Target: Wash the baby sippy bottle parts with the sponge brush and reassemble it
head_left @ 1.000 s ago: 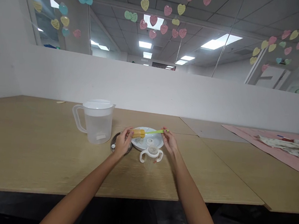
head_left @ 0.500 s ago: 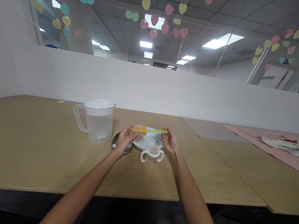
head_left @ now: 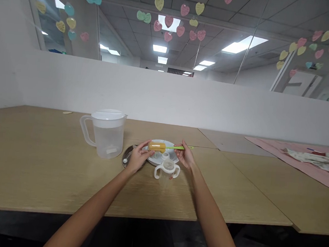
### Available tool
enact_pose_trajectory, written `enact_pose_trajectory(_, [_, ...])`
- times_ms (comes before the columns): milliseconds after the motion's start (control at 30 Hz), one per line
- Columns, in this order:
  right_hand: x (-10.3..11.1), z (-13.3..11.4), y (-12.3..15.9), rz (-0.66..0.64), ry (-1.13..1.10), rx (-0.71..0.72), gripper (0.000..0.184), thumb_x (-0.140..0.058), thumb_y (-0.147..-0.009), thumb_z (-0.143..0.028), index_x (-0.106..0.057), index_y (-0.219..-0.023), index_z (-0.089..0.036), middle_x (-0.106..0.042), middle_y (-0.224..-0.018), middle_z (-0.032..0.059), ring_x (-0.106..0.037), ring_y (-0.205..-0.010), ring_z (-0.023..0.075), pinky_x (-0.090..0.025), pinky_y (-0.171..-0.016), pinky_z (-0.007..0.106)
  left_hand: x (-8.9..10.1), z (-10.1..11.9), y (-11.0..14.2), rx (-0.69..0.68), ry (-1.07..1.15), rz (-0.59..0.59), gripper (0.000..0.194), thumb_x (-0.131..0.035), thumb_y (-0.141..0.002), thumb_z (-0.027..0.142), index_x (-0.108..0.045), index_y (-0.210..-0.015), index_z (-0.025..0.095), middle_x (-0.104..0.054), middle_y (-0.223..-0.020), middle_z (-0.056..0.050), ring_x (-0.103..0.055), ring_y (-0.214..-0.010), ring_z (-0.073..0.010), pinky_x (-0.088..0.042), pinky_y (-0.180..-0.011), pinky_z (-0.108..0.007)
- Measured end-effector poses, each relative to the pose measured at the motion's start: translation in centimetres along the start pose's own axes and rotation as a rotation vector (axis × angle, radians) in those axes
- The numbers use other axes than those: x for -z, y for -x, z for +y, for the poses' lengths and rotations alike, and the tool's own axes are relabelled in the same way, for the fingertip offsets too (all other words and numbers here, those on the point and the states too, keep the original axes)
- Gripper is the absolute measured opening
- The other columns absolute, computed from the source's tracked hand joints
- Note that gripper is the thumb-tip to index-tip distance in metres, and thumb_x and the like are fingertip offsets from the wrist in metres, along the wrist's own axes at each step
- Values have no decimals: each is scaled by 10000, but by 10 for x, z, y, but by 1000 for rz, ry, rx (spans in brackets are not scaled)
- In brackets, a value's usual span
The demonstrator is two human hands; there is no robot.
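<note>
My left hand (head_left: pixel 138 156) pinches the yellow sponge head of a bottle brush (head_left: pixel 156 146). Its green handle is gripped by my right hand (head_left: pixel 185 155), so the brush lies level between both hands. It hovers over a white plate (head_left: pixel 151 159) that holds a small white ring. In front of the plate stands a clear baby bottle with two white handles (head_left: pixel 166 170), open at the top.
A clear plastic jug (head_left: pixel 107 133) stands left of the plate, with a dark round lid (head_left: pixel 126 158) between them. A pink cloth (head_left: pixel 300 162) with items on it lies far right. A white partition wall runs behind the wooden table (head_left: pixel 46 174).
The brush has shifted slightly right and lower over the plate. My left fingers moved from clasping the sponge head to pinching its left end.
</note>
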State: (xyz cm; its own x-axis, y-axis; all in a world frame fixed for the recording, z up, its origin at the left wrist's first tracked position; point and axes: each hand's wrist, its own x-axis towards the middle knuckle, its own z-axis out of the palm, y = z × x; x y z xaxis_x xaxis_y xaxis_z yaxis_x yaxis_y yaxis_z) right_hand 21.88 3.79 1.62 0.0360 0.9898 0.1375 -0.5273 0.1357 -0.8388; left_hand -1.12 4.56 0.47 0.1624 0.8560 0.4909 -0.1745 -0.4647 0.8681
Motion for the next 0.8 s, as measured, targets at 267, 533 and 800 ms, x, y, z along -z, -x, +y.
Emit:
enact_pose_trajectory(267, [0,1,0,-1,-27,6,270,-544,-869,-364,-639,-743,-145,-640,-521,31,-513,-345,63,-398,-328,113,4,-5,-1,-114,-204,-17,600,-712,-689,405,-563,-1221,170,-691,-941,-69,-666,-746,-170,-566,-667,-276])
enact_pose_trajectory(533, [-2,2,-1,29,-19,38,232,-537,-880,-380,-613,-833,-166,-642,-522,17,-563,-397,68,-457,-405,104,3,9,7,-230,-444,-19,498,-689,-729,396,-593,-1179,206,-706,-835,-31,-673,-703,-169,-565,-671,-280])
enact_pose_trajectory(800, [-10,3,5,24,60,65,353,-608,-804,-498,-578,-707,-160,-632,-520,36,-580,-416,103,-494,-415,172,4,8,10,-289,-556,69,490,-642,-771,420,-580,-1207,207,-705,-746,-21,-666,-665,-178,-539,-672,-287])
